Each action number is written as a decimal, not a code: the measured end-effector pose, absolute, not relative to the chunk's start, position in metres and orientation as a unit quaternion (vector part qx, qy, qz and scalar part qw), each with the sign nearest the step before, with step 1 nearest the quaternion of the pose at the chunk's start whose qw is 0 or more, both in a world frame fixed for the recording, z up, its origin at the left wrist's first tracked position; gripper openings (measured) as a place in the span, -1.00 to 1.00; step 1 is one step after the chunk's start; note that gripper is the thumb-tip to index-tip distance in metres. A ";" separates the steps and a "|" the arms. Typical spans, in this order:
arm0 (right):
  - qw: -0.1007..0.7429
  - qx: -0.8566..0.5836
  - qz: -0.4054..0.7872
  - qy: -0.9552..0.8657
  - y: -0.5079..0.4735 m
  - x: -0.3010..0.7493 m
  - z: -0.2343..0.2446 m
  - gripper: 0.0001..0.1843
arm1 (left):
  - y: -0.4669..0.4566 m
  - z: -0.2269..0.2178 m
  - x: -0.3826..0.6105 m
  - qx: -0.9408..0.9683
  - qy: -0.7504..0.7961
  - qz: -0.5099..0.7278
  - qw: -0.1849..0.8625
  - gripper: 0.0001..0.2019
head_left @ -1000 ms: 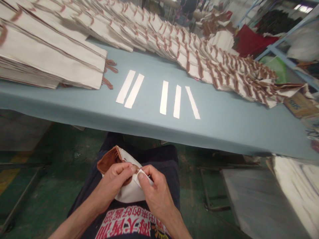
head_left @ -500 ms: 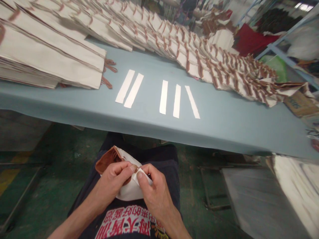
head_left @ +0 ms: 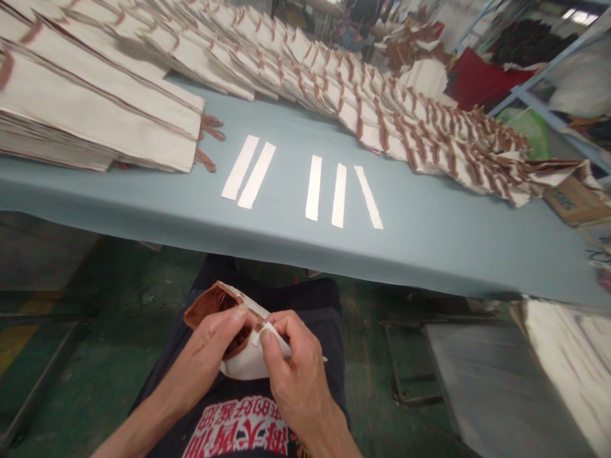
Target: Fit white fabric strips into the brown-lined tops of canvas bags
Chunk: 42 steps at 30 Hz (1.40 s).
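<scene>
On my lap lies a white fabric bag (head_left: 243, 364) with a brown inner side (head_left: 203, 306), its mouth opened toward the left. My left hand (head_left: 205, 346) is closed on the edge of this mouth, its thumb on top and the other fingers hidden inside or behind the cloth. Against the same edge, my right hand (head_left: 298, 359) pinches a small folded white piece (head_left: 270, 329) between thumb and forefinger. Whether that piece is joined to the bag I cannot tell. Several white strips (head_left: 313, 189) lie flat on the blue-grey table (head_left: 286, 238) beyond my hands.
Long rows of overlapping white pieces with brown edging (head_left: 353, 105) cover the table's far side. A stack of white bags (head_left: 119, 121) with brown ties lies at the left. On the right are a cardboard box (head_left: 575, 198), a grey panel (head_left: 506, 388) and pale cloth (head_left: 568, 356).
My left hand has shifted slightly left, away from my right fingertips, and the bag's mouth is spread wider. My right hand keeps its pinch in nearly the same place.
</scene>
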State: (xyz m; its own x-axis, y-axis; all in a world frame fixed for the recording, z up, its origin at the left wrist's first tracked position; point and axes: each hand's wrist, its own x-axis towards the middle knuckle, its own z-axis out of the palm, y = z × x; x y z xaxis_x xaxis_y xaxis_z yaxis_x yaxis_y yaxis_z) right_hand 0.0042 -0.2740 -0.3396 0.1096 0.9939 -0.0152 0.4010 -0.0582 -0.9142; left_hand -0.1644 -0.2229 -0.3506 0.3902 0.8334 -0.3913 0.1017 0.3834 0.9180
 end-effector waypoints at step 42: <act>0.439 -0.603 0.467 -0.475 -0.267 -0.005 -0.336 -0.70 | -0.214 -0.342 -0.167 0.522 0.490 0.299 0.630 -0.55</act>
